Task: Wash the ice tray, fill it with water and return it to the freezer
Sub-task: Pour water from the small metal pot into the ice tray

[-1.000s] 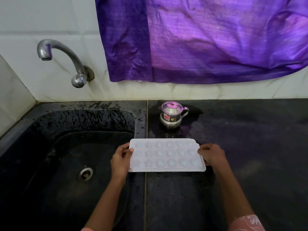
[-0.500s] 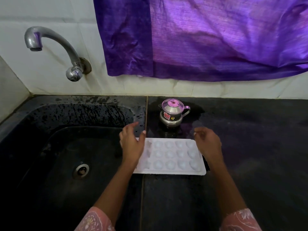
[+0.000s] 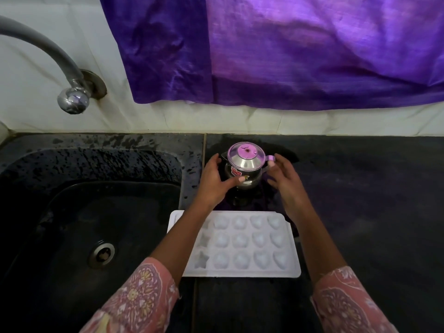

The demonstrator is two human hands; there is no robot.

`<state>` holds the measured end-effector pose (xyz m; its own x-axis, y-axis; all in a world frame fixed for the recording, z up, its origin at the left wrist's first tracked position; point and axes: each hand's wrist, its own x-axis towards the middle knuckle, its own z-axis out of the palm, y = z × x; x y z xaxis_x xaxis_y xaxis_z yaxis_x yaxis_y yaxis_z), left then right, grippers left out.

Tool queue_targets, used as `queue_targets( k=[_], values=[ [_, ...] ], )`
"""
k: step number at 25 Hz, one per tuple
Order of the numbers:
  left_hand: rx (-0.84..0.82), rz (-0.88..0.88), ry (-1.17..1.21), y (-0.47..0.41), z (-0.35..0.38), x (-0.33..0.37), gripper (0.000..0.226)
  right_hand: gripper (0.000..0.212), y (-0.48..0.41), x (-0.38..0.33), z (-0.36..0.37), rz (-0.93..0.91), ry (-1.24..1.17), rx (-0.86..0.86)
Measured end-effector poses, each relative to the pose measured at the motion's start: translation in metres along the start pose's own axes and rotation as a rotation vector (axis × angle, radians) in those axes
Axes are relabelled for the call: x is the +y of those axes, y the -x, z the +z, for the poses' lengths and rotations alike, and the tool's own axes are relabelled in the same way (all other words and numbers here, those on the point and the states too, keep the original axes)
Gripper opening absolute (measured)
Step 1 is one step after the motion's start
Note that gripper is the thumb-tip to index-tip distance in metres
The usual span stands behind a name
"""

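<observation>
White plastic ice tray [image 3: 240,272], one, lies flat on the black counter [image 3: 360,212] beside the sink [image 3: 96,212]: three rows of star, round and heart cells. We have left hand [image 3: 213,183] and right hand [image 3: 287,181] flanking one pink-lidded steel pot [image 3: 243,164], fingers spread; contact unclear.

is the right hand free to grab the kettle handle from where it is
Probably yes: the right hand is open beside the kettle, fingertips by its handle, nothing between them.
</observation>
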<state>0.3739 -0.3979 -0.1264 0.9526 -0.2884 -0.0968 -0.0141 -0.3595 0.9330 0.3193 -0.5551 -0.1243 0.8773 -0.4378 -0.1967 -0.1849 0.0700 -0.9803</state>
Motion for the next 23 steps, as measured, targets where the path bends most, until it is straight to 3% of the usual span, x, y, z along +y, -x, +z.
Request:
queue_targets(
  k=[4,7,12,17,23],
  values=[
    [0.02,0.024,0.014,-0.008,0.005,-0.002,0.063,0.022,-0.014,0.0,0.003,-0.057,0.016,-0.031],
    [0.056,0.068,0.004,-0.01,0.009,-0.005,0.06,0.008,-0.017,0.002,0.005,-0.097,0.021,0.002],
    [0.056,0.11,-0.003,-0.001,0.01,-0.001,0.061,0.018,-0.01,0.002,0.004,-0.132,0.032,0.051],
    [0.02,0.154,0.057,0.021,0.009,0.021,0.069,0.011,0.017,-0.009,-0.007,-0.266,-0.069,0.066],
    [-0.052,0.162,0.191,0.065,0.011,0.049,0.053,0.012,0.06,-0.029,-0.014,-0.417,-0.276,0.077]
  ],
)
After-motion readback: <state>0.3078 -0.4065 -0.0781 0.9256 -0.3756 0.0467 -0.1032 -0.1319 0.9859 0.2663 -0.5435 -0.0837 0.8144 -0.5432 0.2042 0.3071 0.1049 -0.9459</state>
